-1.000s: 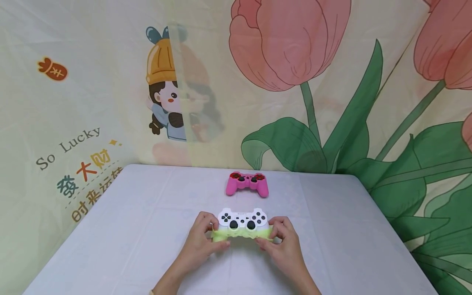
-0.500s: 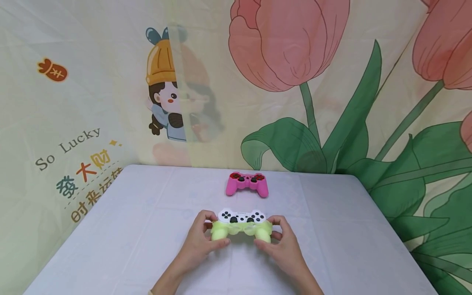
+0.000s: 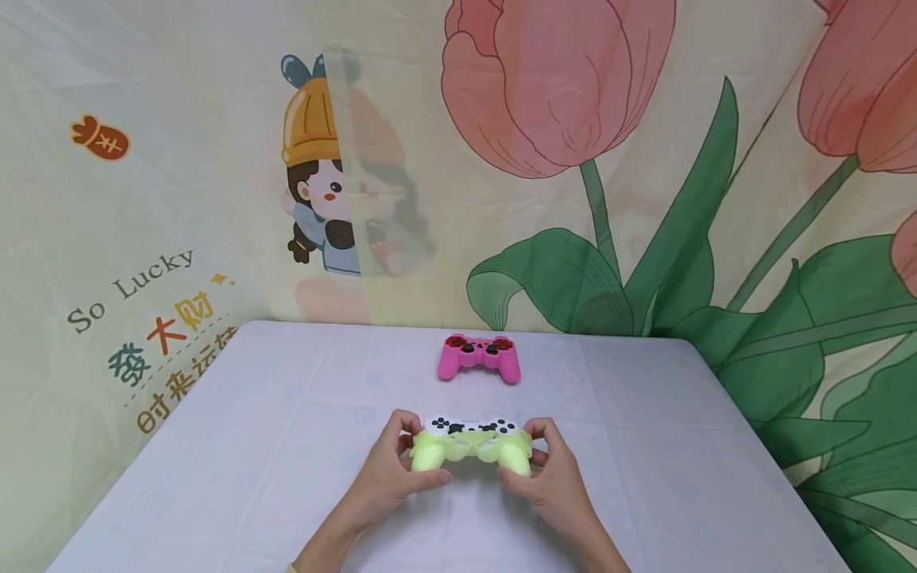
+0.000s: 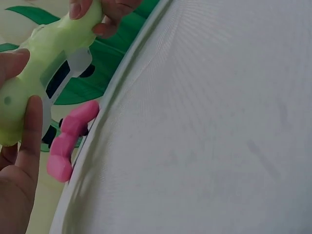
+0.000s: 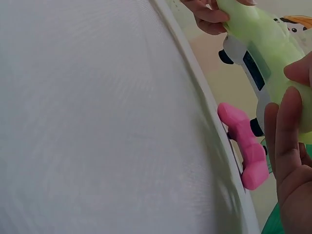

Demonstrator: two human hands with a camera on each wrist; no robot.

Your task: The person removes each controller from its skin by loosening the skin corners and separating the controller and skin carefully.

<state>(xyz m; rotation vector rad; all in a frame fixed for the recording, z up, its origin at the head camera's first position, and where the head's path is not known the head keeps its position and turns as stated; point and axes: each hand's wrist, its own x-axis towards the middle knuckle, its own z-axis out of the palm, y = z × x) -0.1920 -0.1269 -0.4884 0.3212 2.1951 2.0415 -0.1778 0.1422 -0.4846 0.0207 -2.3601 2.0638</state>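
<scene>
A white game controller (image 3: 469, 425) sits in a soft yellow-green cover (image 3: 458, 447). The cover wraps its grips and lower face, while the buttons along the top show white around them. My left hand (image 3: 387, 465) holds the left grip between thumb and fingers, and my right hand (image 3: 555, 469) holds the other grip the same way. Both wrist views show the cover's underside; in the left one, the cover (image 4: 53, 39) leaves the controller's shoulder edge (image 4: 80, 61) bare. Beyond the hands, a pink controller (image 3: 478, 358) lies on the table.
A white cloth covers the table (image 3: 286, 446). Behind it hangs a printed curtain (image 3: 401, 95) with tulips and a cartoon figure. The pink controller stands near the table's far edge.
The yellow-green cover has come up over the white controller's lower face and thumbsticks, so less white shows. The controller has tilted, its top now lower. Both hands keep their hold; the pink controller stays put.
</scene>
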